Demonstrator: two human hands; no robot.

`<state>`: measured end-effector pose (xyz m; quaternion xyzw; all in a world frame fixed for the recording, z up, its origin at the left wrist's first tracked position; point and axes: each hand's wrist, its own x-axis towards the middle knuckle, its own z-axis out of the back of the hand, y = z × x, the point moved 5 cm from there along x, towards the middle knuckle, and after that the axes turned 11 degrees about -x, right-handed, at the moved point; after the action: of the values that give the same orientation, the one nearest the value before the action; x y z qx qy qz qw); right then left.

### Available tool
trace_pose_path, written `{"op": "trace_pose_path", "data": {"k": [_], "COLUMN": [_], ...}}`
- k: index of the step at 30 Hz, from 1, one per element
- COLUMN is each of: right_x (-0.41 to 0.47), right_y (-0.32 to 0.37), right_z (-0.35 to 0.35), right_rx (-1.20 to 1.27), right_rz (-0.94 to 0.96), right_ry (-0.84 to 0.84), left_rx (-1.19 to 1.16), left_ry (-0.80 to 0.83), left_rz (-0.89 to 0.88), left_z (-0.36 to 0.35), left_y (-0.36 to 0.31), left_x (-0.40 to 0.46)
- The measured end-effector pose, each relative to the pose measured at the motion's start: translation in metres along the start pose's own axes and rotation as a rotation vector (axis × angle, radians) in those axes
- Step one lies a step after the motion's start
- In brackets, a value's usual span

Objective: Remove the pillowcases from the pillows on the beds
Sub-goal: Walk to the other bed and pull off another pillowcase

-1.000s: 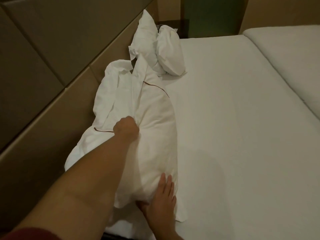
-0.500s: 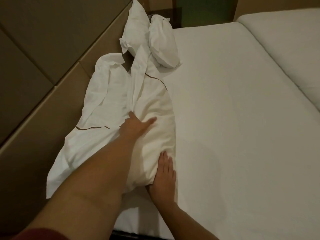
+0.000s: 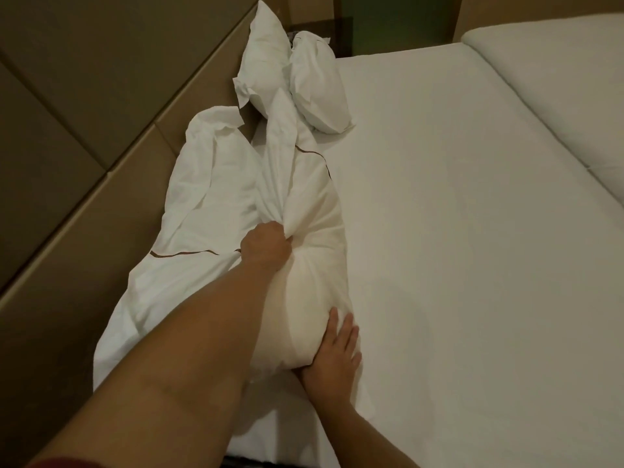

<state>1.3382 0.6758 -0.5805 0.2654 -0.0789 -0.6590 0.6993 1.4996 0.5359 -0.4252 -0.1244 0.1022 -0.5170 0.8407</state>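
So a plump white pillow (image 3: 314, 295) is laid lengthwise along the left edge of the white-sheeted mattress (image 3: 456, 265), right up near the tan padded headboard panels (image 3: 84, 130) that run beside it. A bunch of its white cotton pillowcase with the thin brown piping line (image 3: 304, 184) is gripped tight in the left hand (image 3: 266, 249), fingers curled into a fist round the gathered cloth about halfway up the pillow, and the fabric is seen pulled into taut creases running away from that fist toward the far end. The near end of the pillow is being held by the right hand (image 3: 332, 359): the fingers are laid fairly straight against the pillow's side, while the thumb looks tucked underneath, so how firm that hold is can't really be told. To the headboard side of the pillow a loose crumpled white pillowcase with brown piping (image 3: 202, 211) is spread out flat-ish, partly draped up against the panels. Further along the headboard, past the far end of the pillow, two more white pillows (image 3: 293, 72) are piled together, leaning on each other. On the opposite side of the mattress from the headboard, the edge of a second white mattress (image 3: 557, 79) is visible.
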Motion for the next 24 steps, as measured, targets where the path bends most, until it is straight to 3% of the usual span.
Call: {"op": "trace_pose_path", "data": {"k": [5,8,13,15,18,24], "right_x": [0.011,0.023,0.015,0.015,0.02,0.03], "right_y": [0.01,0.011,0.012,0.012,0.011,0.006], "right_z": [0.002,0.002,-0.004,-0.006,-0.007,-0.002], "right_rx": [0.1,0.137,0.112,0.072,0.045,0.096], "right_rz": [0.054,0.062,0.098,0.089,0.078,0.097], "right_ry": [-0.033,-0.055,-0.045,-0.066,-0.116,-0.072], "left_rx": [-0.368,-0.467,-0.686,-0.638,-0.376,-0.386], "left_ry": [-0.057,-0.076,0.104,0.184,0.26,-0.056], "left_rz": [0.035,0.067,0.336,0.401,0.363,0.288], "left_z": [0.001,-0.003,0.006,0.001,-0.024,-0.011], "left_y": [0.003,0.006,0.004,-0.004,-0.014,-0.03], "left_x": [0.01,0.016,0.051,0.066,0.066,0.071]}}
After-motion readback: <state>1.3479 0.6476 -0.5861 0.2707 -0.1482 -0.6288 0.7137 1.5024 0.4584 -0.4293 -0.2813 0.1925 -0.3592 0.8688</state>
